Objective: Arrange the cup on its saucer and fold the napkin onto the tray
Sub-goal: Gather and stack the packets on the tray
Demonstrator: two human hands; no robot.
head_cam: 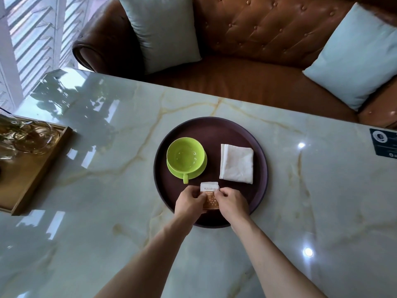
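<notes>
We see both hands pinching one small white-and-brown paper sachet (pixel 210 195), the left hand (pixel 189 202) at its left edge, the right hand (pixel 231 202) at its right. One round dark-brown tray (pixel 261 168) on the marble tabletop (pixel 107 211) holds one empty lime-green ceramic cup (pixel 185 155) seated on one matching green saucer (pixel 200 171), and one folded white napkin (pixel 236 163) lying beside them, apart.

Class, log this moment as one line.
cup on saucer | napkin folded on tray | both hands pinch packet
</notes>
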